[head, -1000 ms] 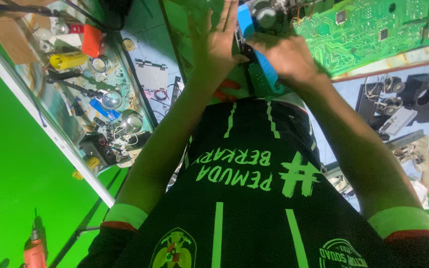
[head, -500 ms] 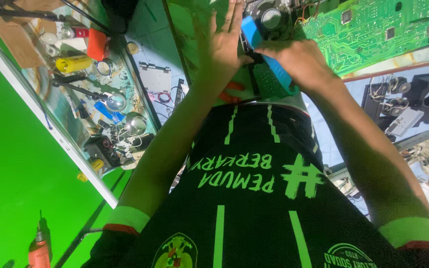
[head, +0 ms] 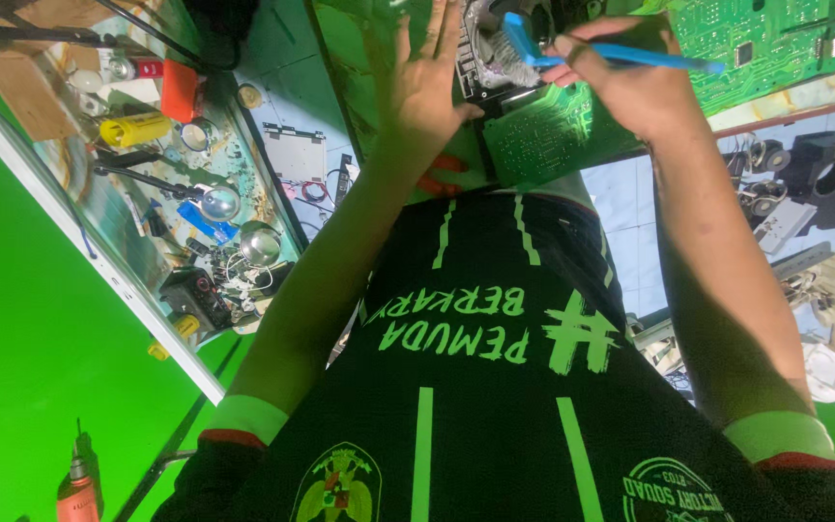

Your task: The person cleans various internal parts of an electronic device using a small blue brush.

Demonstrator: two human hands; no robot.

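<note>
The right hand (head: 630,92) is clamped on a light, stiff blue brush (head: 591,50), best held mid-handle, over the fragile circuit board (head: 553,130) at the workbench's near edge, while the left hand (head: 422,92) lies flat, fingers spread.

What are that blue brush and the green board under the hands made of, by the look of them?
The blue brush, held in the right hand, looks like smooth moulded plastic: even colour, slim handle, pale bristles that are probably nylon. The green board looks like a rigid laminate circuit board with a glossy green coating and fine paler tracks. The left hand rests flat beside it.
</note>
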